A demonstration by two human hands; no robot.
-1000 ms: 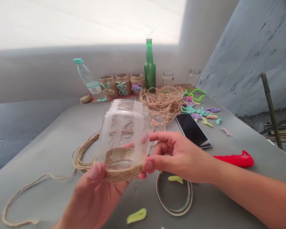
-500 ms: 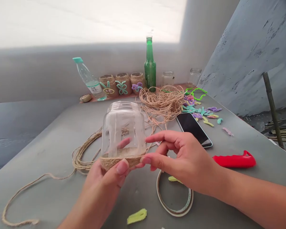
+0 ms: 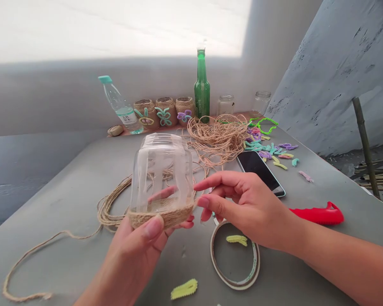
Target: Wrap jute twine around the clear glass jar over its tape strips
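Note:
My left hand (image 3: 137, 250) holds a clear glass jar (image 3: 162, 174) from below, its fingers showing through the glass. A band of jute twine (image 3: 161, 216) wraps the jar's lower end. My right hand (image 3: 245, 208) is held just to the right of the jar, fingers apart, with its fingertips close to the glass and twine band and nothing in them. A loose length of twine (image 3: 110, 212) runs from behind the jar across the grey table (image 3: 60, 221).
A tangled twine pile (image 3: 217, 138), black smartphone (image 3: 260, 172), coloured pipe-cleaner pieces (image 3: 264, 148), tape ring (image 3: 234, 272) and red plastic tool (image 3: 319, 216) lie on the table. Twine-wrapped jars (image 3: 164, 111), a green glass bottle (image 3: 201, 91) and a plastic bottle (image 3: 119, 106) line the back ledge.
The jar has turned more upright and shifted slightly left. My right hand has come off the twine band, and its fingers now stand a little apart from the jar.

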